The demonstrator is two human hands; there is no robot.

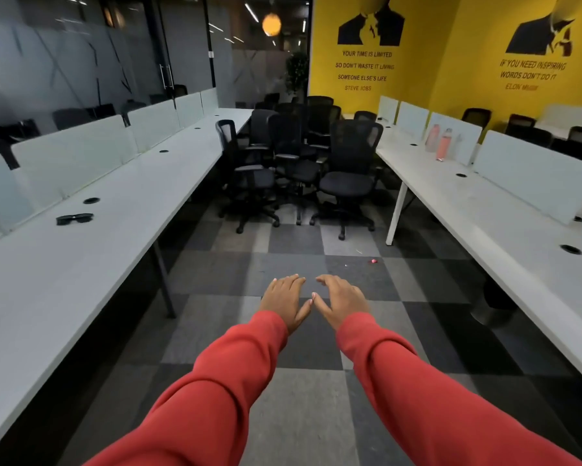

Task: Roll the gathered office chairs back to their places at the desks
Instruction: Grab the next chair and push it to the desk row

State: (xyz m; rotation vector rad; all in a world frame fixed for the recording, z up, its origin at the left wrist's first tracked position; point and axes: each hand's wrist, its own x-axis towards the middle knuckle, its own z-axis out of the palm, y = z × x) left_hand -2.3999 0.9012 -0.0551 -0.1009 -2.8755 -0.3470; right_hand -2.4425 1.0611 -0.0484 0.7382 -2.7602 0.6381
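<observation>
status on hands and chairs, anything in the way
Left hand and right hand open, empty, out over the carpet. Chairs bunched at the far end between the desks, untouched. Small red scrap lying ahead.

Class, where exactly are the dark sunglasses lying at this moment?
In the head view the sunglasses lie on the left white desk, just on the near side of a round cable hole.

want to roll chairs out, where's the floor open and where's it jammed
Open carpet fills the aisle between the left desk and right desk, nearer than the office chairs. Those chairs crowd the aisle's far end. A red scrap lies on it.
</observation>
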